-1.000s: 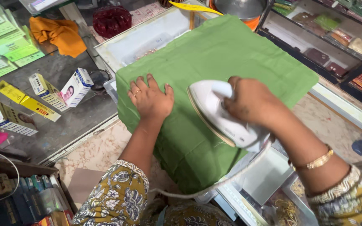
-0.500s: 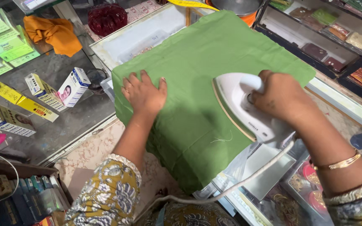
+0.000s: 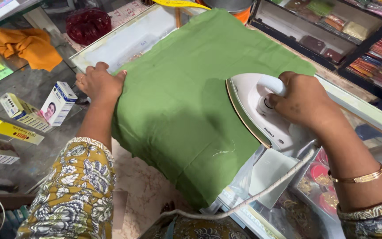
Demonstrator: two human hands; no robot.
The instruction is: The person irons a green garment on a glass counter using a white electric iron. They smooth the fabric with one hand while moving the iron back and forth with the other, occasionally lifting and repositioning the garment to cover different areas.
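Cloth: green fabric (image 3: 186,102) lies flat over a glass counter top (image 3: 124,42), near edge hanging toward the person.
Progress: by my read, ironing is under way; the middle looks smooth, a faint crease runs near the front edge and a loose white thread (image 3: 224,152) sits there, so the near part is likely left to press.
Iron: white electric iron (image 3: 261,115) rests soleplate-down on the cloth's right edge, nose pointing away, braided white cord (image 3: 244,201) trailing toward the person.
Right hand: right hand (image 3: 303,104) has its fingers wrapped tight round the iron's handle.
Left hand: left hand (image 3: 99,82) presses the cloth's left edge, fingers close together and curled over the hem, clamped on nothing.
Packages left: white-and-blue carton (image 3: 58,104) with a printed portrait stands tilted beside a yellow-and-white carton (image 3: 21,110); flat yellow boxes (image 3: 5,130) lie nearer.
Other: orange cloth (image 3: 25,46) far left, red bangles (image 3: 87,24) beyond it.
Shelves right: small flat packets (image 3: 354,28) in brown, green and red, in rows.
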